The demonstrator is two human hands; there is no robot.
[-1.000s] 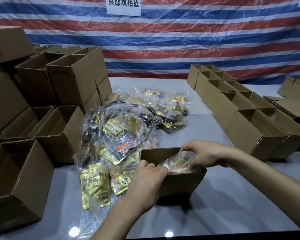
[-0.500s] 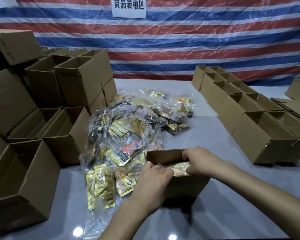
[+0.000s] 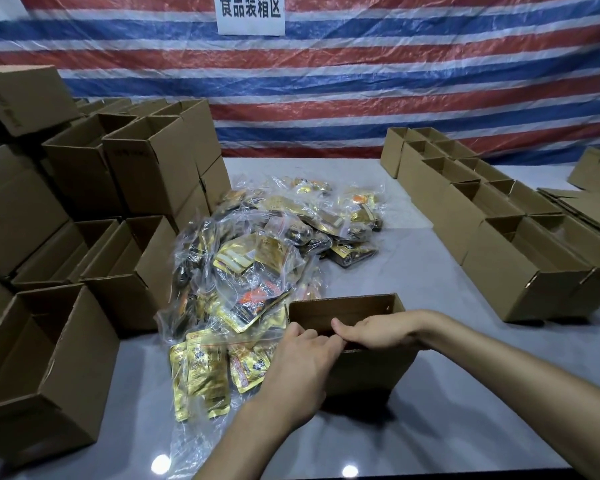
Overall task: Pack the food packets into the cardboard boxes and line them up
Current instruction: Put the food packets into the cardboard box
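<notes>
A small open cardboard box (image 3: 364, 370) stands on the grey table near me. My left hand (image 3: 300, 363) grips its near left rim, fingers curled over the edge. My right hand (image 3: 378, 329) lies across the near rim with its fingers dipping inside the box, where they are hidden; no packet shows in it. Just left of and behind the box lies a heap of clear-bagged food packets (image 3: 264, 251), with gold packets (image 3: 201, 372) at its near end beside my left hand.
Open cardboard boxes stand in a row on the right (image 3: 499, 271). More open boxes are stacked on the left (image 3: 136, 168), one large one (image 3: 49, 368) near the front. Flattened cardboard (image 3: 582, 209) lies far right. A striped tarp hangs behind.
My right hand has pushed the clear packet down into the box, so the packet is now out of sight. My left hand has stayed on the box's near rim.
</notes>
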